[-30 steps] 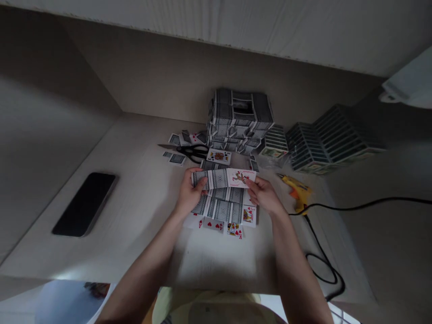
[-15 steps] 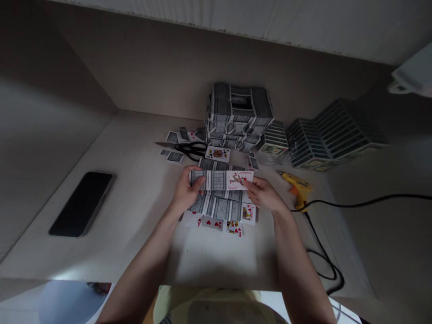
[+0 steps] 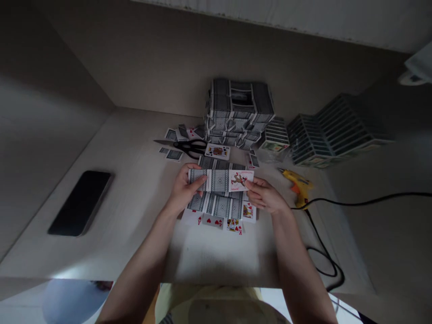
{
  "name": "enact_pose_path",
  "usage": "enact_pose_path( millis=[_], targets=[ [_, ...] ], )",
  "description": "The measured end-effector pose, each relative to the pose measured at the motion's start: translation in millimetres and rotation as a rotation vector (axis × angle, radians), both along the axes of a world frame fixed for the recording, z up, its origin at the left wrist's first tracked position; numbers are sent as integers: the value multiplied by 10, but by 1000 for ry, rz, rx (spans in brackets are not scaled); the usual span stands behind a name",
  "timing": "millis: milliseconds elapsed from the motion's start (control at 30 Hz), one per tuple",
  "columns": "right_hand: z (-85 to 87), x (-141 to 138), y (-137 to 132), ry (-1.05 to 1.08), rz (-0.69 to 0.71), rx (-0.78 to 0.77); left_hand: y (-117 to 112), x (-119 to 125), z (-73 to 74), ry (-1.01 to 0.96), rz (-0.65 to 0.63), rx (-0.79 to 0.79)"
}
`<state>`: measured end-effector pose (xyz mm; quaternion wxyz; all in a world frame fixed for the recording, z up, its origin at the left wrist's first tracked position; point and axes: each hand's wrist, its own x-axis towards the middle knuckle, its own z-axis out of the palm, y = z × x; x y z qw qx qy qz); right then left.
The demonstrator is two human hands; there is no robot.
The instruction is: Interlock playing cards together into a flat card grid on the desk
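Observation:
Between my hands is a strip of playing cards, two patterned backs and a joker face at its right end. My left hand pinches the strip's left end, thumb on top. At the joker end, my right hand grips the edge between thumb and fingers. Beneath the strip lies a panel of joined cards, partly hidden by it. Face-up cards, among them a king of hearts, stick out along the panel's near edge. Another king card lies face up just beyond.
Black-handled scissors lie among loose cards at the back. Behind stands a box-like structure of cards. Stacked card boxes are at right, near a yellow glue gun with a black cable. A phone lies at left.
The strip has shifted very slightly and its joker face shows a little more clearly. Both hands keep their hold, and the view has tilted a little.

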<state>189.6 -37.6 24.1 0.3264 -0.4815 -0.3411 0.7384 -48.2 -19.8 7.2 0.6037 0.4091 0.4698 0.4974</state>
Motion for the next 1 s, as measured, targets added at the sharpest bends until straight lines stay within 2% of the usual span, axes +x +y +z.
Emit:
enact_pose_path(
  millis=[133, 333, 567, 667, 833, 1000],
  targets=[
    [10, -46, -12, 9, -5, -7, 2, -18, 38, 14, 35, -1],
    [71, -148, 12, -91, -24, 49, -11, -37, 39, 75, 91, 9],
    [135, -145, -26, -195, 61, 148, -3, -70, 64, 21, 20, -44],
    [143, -166, -35, -231, 11, 170, -3, -59, 48, 34, 47, -25],
    [38, -240, -11, -111, -123, 166, -15, -32, 23, 103, 128, 50],
    [-45, -291, 18, -91, -154, 129, -22, -34, 42, 103, 146, 62]
  ],
)
